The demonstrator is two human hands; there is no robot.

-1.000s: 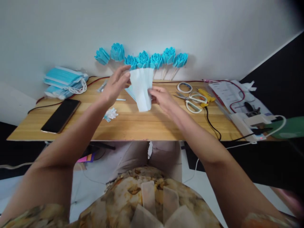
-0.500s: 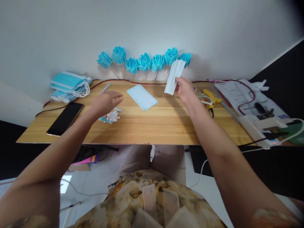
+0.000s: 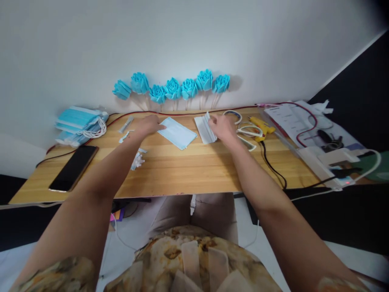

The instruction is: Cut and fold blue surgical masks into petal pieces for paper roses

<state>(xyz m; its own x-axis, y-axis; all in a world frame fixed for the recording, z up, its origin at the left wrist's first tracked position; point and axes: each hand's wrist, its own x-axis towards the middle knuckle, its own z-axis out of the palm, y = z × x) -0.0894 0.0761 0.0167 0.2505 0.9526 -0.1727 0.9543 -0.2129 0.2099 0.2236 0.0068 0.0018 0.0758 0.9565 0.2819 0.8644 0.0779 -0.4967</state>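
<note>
My left hand [image 3: 148, 125] is at the left corner of a flat pale-blue face mask sheet [image 3: 178, 133], its thumb and fingers closing on that corner. The sheet lies on the wooden table, with no ear loops to be seen. Just right of it, my right hand [image 3: 224, 126] pinches the edge of a white pleated mask piece [image 3: 204, 129], which rests low on the tabletop with one fold standing up. Below my left forearm is a small heap of white and blue scraps [image 3: 138, 161]. Thin cut strips [image 3: 125, 124] lie behind the left wrist.
Several blue flowers on sticks [image 3: 173, 88] stand along the wall. Stacked blue masks [image 3: 77, 123] and a black phone [image 3: 74, 168] are at left. At right lie scissors [image 3: 251, 131], a tape roll [image 3: 233, 115], a yellow glue gun [image 3: 261, 126] with its cord, papers and a power strip [image 3: 319, 167].
My right hand has lowered the white mask piece from the air to the tabletop beside the sheet. My left hand has moved right to the sheet's corner. The view has shifted slightly.
</note>
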